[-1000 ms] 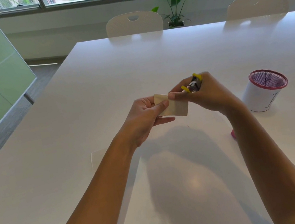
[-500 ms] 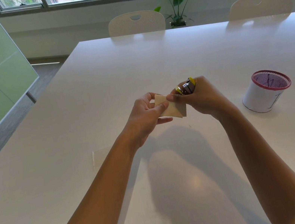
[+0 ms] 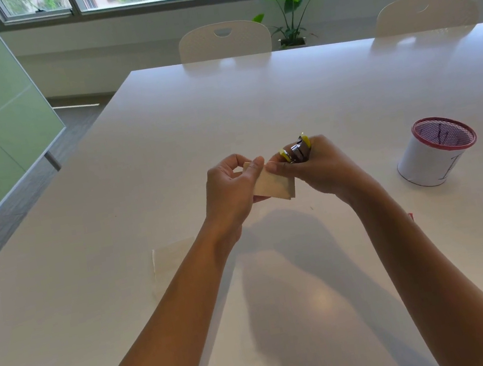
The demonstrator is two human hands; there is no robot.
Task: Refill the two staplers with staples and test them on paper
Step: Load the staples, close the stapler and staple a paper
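My left hand [image 3: 230, 189] pinches a small folded cream paper [image 3: 274, 186] between thumb and fingers, held above the white table [image 3: 220, 106]. My right hand [image 3: 320, 169] grips a yellow and metal stapler [image 3: 297, 151], its jaws at the paper's upper right edge; the right thumb touches the paper. Most of the stapler is hidden in my fist. A small red thing [image 3: 410, 216] shows beside my right forearm, too hidden to name.
A white cup with a red mesh rim [image 3: 435, 155] stands at the right. A pale sheet of paper [image 3: 171, 259] lies flat under my left forearm. Two white chairs [image 3: 223, 40] and a potted plant [image 3: 292, 12] stand beyond the table's far edge.
My right hand has turned the stapler more upright and brought it closer to the paper. Both hands have drawn slightly together.
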